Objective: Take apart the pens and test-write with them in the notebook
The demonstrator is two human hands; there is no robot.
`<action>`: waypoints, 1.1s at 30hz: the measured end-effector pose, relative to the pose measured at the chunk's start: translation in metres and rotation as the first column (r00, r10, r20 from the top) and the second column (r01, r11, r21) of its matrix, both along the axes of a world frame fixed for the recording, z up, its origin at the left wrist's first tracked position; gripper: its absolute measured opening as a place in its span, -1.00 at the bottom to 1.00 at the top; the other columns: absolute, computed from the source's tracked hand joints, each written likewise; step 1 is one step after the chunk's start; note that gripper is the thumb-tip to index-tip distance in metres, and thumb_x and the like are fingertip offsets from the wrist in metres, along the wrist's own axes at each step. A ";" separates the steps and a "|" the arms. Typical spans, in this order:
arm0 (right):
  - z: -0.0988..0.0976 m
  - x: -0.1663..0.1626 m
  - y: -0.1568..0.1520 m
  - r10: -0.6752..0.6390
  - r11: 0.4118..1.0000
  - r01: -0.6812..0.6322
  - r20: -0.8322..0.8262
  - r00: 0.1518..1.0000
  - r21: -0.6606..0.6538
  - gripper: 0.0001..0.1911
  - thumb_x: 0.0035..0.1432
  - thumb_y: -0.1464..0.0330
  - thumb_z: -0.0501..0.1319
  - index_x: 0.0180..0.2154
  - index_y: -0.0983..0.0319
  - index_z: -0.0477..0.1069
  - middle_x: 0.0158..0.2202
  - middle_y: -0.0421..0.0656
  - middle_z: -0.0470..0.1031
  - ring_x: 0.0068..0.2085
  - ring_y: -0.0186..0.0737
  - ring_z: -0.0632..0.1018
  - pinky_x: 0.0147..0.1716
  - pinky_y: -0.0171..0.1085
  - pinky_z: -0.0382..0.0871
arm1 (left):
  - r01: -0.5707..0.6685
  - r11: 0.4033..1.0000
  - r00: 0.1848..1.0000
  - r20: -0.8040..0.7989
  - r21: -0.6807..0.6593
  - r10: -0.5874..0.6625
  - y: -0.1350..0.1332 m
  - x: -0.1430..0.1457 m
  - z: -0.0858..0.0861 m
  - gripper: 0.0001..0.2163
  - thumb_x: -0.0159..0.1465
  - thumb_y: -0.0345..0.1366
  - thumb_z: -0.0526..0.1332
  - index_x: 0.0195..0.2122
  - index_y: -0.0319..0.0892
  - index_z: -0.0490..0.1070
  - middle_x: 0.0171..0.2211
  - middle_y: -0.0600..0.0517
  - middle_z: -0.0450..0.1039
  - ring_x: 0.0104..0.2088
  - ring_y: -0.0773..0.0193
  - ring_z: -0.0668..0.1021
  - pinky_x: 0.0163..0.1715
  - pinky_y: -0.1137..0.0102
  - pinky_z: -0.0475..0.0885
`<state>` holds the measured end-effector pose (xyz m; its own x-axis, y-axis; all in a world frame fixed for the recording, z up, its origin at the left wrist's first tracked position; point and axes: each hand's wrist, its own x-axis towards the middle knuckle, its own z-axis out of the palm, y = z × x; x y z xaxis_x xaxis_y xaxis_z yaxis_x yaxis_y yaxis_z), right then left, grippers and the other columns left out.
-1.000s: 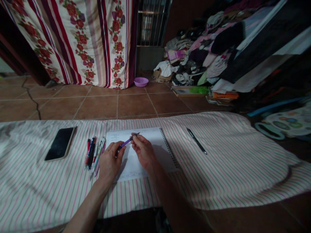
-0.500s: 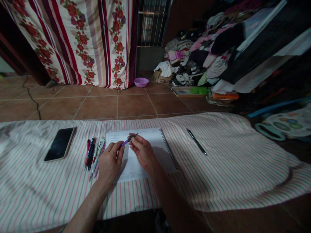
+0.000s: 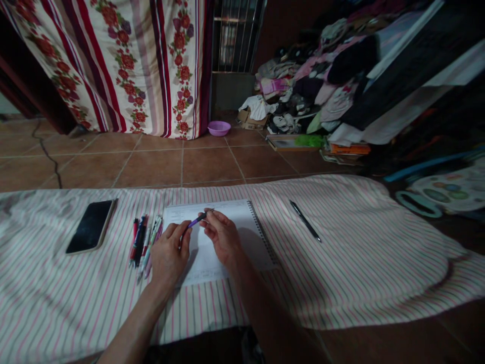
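Note:
A purple pen [image 3: 196,221] is held between both hands over an open spiral notebook [image 3: 250,237]. My left hand [image 3: 168,254] pinches its near end with curled fingers. My right hand [image 3: 223,236] grips the far end near the dark tip. The notebook lies on a pink-striped cloth [image 3: 359,253]. A row of several coloured pens [image 3: 144,243] lies just left of my left hand. A single black pen [image 3: 305,227] lies on the cloth to the right of the notebook.
A dark phone [image 3: 90,232] lies screen-up at the left of the cloth. Beyond the cloth are brown floor tiles [image 3: 159,164], a small purple bowl [image 3: 219,128], a floral curtain [image 3: 125,60] and a heap of clothes [image 3: 322,86] at the right.
Both hands have stayed on the purple pen with hardly any movement; the view has shifted very slightly to the left.

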<state>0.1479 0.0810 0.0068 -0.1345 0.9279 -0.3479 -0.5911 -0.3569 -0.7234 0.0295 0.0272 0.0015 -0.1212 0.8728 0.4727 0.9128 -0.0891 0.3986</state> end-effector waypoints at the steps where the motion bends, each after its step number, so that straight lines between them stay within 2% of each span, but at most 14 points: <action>1: 0.000 0.000 0.000 -0.001 1.000 0.001 0.000 1.000 -0.001 -0.69 -0.22 0.28 0.37 -0.35 0.25 0.48 -0.39 -0.17 0.56 -0.46 -0.42 0.51 -0.56 -0.49 0.27 | -0.004 1.000 1.000 0.001 -0.001 0.004 0.000 0.000 0.000 -0.74 0.28 -0.24 0.01 -0.13 -0.17 0.42 -0.36 -0.01 0.48 -0.40 0.26 0.52 -0.50 0.45 0.28; 5: 0.001 0.000 -0.001 -0.018 1.000 0.018 -0.004 1.000 -0.015 -0.73 -0.21 0.29 0.37 -0.38 0.26 0.48 -0.39 -0.17 0.56 -0.47 -0.42 0.51 -0.58 -0.50 0.28 | 0.004 1.000 0.997 0.073 -0.026 -0.002 0.001 -0.001 0.000 -0.74 0.27 -0.22 0.02 -0.13 -0.17 0.42 -0.36 -0.01 0.47 -0.41 0.27 0.52 -0.48 0.44 0.31; 10: -0.001 0.001 0.003 -0.105 0.993 0.101 -0.056 0.993 -0.065 -0.84 -0.16 0.35 0.35 -0.45 0.28 0.47 -0.43 -0.18 0.54 -0.47 -0.45 0.50 -0.58 -0.53 0.32 | 0.071 0.997 0.938 0.343 -0.030 -0.056 0.005 -0.007 -0.002 -0.72 0.20 -0.19 0.12 -0.09 -0.18 0.37 -0.30 -0.01 0.47 -0.34 0.28 0.51 -0.37 0.42 0.39; 17: -0.004 0.006 0.009 -0.206 0.978 0.198 -0.131 0.970 -0.069 -0.88 -0.15 0.42 0.35 -0.48 0.29 0.45 -0.47 -0.20 0.55 -0.51 -0.47 0.50 -0.57 -0.57 0.38 | 0.106 0.988 0.840 0.542 -0.111 -0.029 0.005 -0.010 -0.005 -0.70 0.20 -0.21 0.11 -0.08 -0.20 0.36 -0.36 0.01 0.47 -0.47 0.33 0.51 -0.41 0.39 0.42; 24: -0.003 0.006 0.010 -0.189 0.982 0.184 -0.136 0.973 -0.049 -0.86 -0.17 0.42 0.36 -0.47 0.29 0.46 -0.48 -0.22 0.55 -0.54 -0.51 0.49 -0.59 -0.60 0.37 | 0.128 0.990 0.808 0.585 -0.057 -0.071 0.004 -0.008 -0.001 -0.76 0.21 -0.23 0.10 -0.15 -0.20 0.39 -0.41 0.04 0.47 -0.54 0.39 0.50 -0.48 0.45 0.42; 28: -0.002 0.004 0.009 -0.136 0.990 0.130 -0.106 0.985 -0.057 -0.87 -0.18 0.42 0.37 -0.49 0.29 0.47 -0.49 -0.23 0.54 -0.56 -0.53 0.46 -0.62 -0.61 0.34 | 0.132 0.990 0.778 0.624 -0.051 -0.072 0.004 -0.007 -0.001 -0.76 0.20 -0.21 0.12 -0.16 -0.20 0.40 -0.41 0.04 0.47 -0.54 0.39 0.50 -0.49 0.45 0.43; 33: 0.000 0.004 0.008 -0.140 0.989 0.136 -0.063 0.988 -0.064 -0.88 -0.16 0.42 0.36 -0.47 0.30 0.48 -0.47 -0.22 0.55 -0.57 -0.55 0.45 -0.64 -0.62 0.31 | 0.158 0.985 0.764 0.640 -0.069 -0.078 0.004 -0.007 -0.002 -0.72 0.17 -0.20 0.16 -0.13 -0.19 0.39 -0.43 0.05 0.46 -0.52 0.36 0.51 -0.48 0.43 0.44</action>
<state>0.1518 0.0895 0.0072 -0.0315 0.9173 -0.3970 -0.6844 -0.3092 -0.6603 0.0229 0.0317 -0.0002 -0.2506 0.9418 0.2242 0.4346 -0.0976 0.8953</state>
